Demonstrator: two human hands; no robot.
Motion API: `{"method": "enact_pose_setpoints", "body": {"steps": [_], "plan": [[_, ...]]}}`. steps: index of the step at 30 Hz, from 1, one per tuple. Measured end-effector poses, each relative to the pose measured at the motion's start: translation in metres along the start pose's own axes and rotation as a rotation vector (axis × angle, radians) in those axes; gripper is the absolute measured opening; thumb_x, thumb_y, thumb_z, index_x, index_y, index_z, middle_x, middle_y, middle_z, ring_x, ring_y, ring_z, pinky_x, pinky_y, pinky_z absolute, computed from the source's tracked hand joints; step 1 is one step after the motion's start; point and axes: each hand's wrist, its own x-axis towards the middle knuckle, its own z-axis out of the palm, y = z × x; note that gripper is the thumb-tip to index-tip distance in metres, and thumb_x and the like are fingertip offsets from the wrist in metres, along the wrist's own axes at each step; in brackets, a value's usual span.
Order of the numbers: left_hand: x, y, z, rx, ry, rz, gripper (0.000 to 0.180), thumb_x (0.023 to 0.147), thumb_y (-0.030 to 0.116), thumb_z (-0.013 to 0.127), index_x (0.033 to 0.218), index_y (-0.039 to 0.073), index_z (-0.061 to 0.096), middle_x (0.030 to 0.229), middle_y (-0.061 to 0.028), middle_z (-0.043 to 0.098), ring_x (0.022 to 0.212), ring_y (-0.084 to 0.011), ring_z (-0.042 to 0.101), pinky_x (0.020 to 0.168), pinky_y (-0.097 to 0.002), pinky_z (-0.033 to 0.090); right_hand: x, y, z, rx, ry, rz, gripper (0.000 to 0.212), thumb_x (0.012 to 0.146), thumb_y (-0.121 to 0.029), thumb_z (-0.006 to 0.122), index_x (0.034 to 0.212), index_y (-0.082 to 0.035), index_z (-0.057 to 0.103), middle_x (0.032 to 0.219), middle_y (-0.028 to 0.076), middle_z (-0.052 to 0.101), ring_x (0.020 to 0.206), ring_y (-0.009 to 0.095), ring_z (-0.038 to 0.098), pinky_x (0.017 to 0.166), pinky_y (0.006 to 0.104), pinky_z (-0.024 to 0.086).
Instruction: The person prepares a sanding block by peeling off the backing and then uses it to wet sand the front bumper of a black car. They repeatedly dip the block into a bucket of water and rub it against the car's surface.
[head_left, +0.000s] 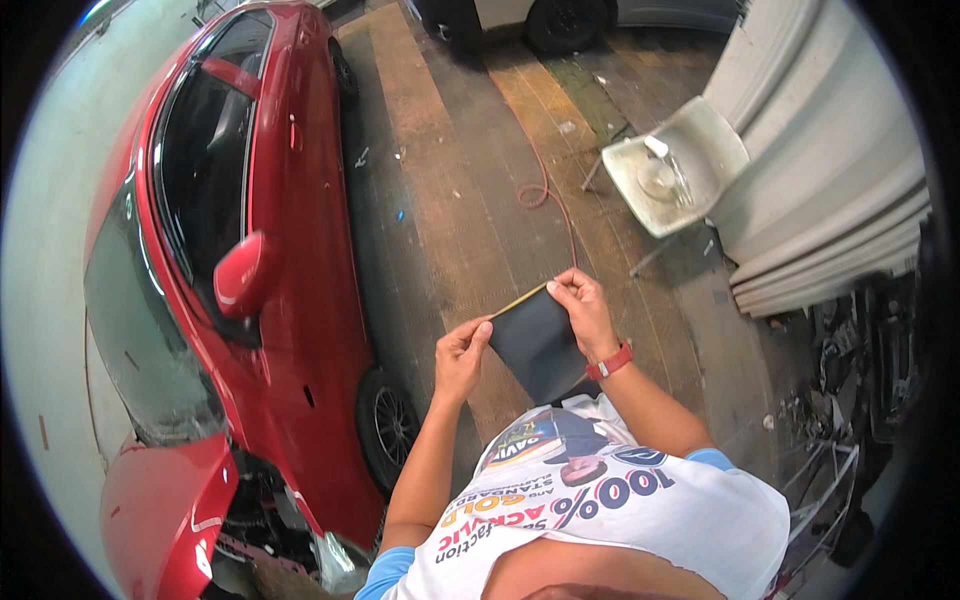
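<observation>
Seen from above, a person's left hand [462,358] and right hand [590,315] each pinch an upper corner of a dark, flat sheet [540,345] with a yellowish top edge, held up in front of the chest, over the floor [430,200]. A red watch [611,362] circles the right wrist. To the left stands a red car [305,300]; ahead to the right, a grimy white chair [720,150] holds a clear container [657,181].
</observation>
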Motion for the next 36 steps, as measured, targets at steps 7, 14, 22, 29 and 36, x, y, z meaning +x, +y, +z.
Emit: {"method": "enact_pose_setpoints", "body": {"steps": [7, 14, 22, 29, 36], "plan": [[0.227, 0.035, -0.041, 0.026, 0.139, -0.017, 0.033, 0.108, 0.028, 0.07, 0.117, -0.002, 0.08, 0.09, 0.0005, 0.072, 0.081, -0.0091, 0.064, 0.075, -0.0263, 0.053, 0.248, -0.019, 0.048, -0.165, -0.25, 0.031, 0.01, 0.111, -0.015, 0.062, 0.114, -0.006, 0.062, 0.088, -0.003, 0.07, 0.08, 0.002, 0.065, 0.071, 0.0225, 0.053], [0.424, 0.098, -0.136, -0.014, 0.327, 0.113, 0.036, 0.113, 0.029, 0.061, 0.114, -0.002, 0.08, 0.086, 0.0017, 0.07, 0.077, -0.0061, 0.059, 0.07, -0.0249, 0.049, 0.471, -0.098, 0.188, -0.513, -0.421, -0.11, 0.014, 0.11, -0.018, 0.063, 0.113, -0.004, 0.064, 0.074, -0.008, 0.06, 0.066, 0.001, 0.049, 0.062, 0.0227, 0.041], [0.656, 0.073, -0.254, -0.279, 0.276, 0.051, 0.026, 0.106, 0.03, 0.071, 0.088, 0.01, 0.072, 0.08, 0.0058, 0.063, 0.075, -0.0031, 0.06, 0.07, -0.023, 0.052, 0.697, -0.065, 0.321, -0.483, -0.388, -0.229, 0.014, 0.107, -0.016, 0.065, 0.105, -0.003, 0.066, 0.074, -0.008, 0.056, 0.068, 0.001, 0.044, 0.062, 0.0247, 0.039], [0.903, 0.109, -0.31, -0.02, 0.08, 0.086, 0.04, 0.102, 0.039, 0.074, 0.078, 0.006, 0.069, 0.071, 0.004, 0.059, 0.07, -0.0051, 0.051, 0.063, -0.0275, 0.039, 0.893, -0.093, 0.362, -0.403, -0.167, -0.286, 0.007, 0.108, -0.009, 0.064, 0.104, -0.003, 0.063, 0.083, -0.004, 0.062, 0.074, 0.001, 0.049, 0.065, 0.0225, 0.042], [1.12, 0.151, -0.364, -0.124, 0.02, 0.083, 0.035, 0.1, 0.023, 0.081, 0.074, 0.011, 0.061, 0.072, 0.008, 0.054, 0.068, -0.001, 0.048, 0.065, -0.023, 0.043, 1.105, -0.102, 0.428, -0.302, -0.116, -0.283, 0.014, 0.108, -0.015, 0.066, 0.103, -0.002, 0.063, 0.074, -0.006, 0.058, 0.068, 0.001, 0.045, 0.06, 0.0231, 0.038]]}}
